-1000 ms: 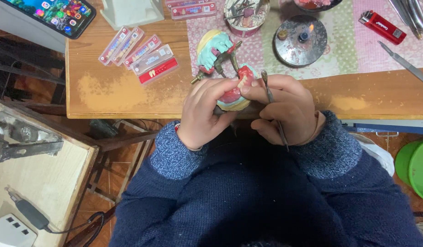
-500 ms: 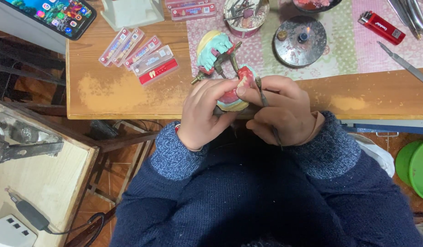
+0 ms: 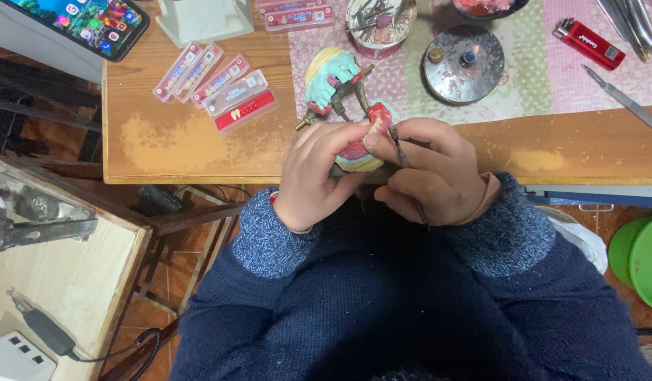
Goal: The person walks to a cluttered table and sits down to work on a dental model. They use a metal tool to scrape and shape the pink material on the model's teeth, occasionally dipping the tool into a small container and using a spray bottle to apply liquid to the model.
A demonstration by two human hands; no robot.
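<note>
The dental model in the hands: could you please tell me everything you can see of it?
The dental model is a hinged metal frame carrying two casts. The upper half, pale yellow and mint green, lies swung open on the patterned cloth. The lower half shows red wax with a row of white teeth. The left hand grips it at the wooden desk's edge, while the right hand holds a thin metal tool against the wax.

Bench (image 3: 199, 148): dental model on articulator (image 3: 343, 92) at near edge, centre, held between left hand (image 3: 315, 176) and right hand (image 3: 439, 176); thin tool (image 3: 403, 166) in right hand. Flat tooth cards (image 3: 216, 88) left of model. Phone (image 3: 86, 21) far left. Round metal dish (image 3: 463, 63) right of model, on mat (image 3: 552, 77). Lighter (image 3: 587, 44) right of dish. Cup of tools (image 3: 379, 21) far, behind model. Side table (image 3: 65, 282) near left.
</note>
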